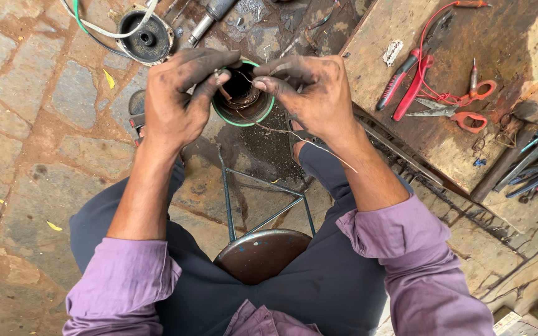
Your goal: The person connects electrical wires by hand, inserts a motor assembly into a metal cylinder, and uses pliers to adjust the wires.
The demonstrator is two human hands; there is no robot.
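Observation:
My left hand (175,99) and my right hand (316,93), both dark with grease, meet over a round motor stator (244,102) with a green rim and copper windings inside. The fingers of each hand pinch thin copper wire (294,138) at the stator's top edge. A loose strand of that wire trails down to the right past my right wrist. The stator is held up between my hands above the stone floor.
A wooden bench (443,74) at the right holds red-handled pliers (406,78), orange scissors (462,112), a red wire and small tools. A round metal motor cover (146,37) with cables lies at top left. A brown metal stool (263,252) stands between my knees on stone paving.

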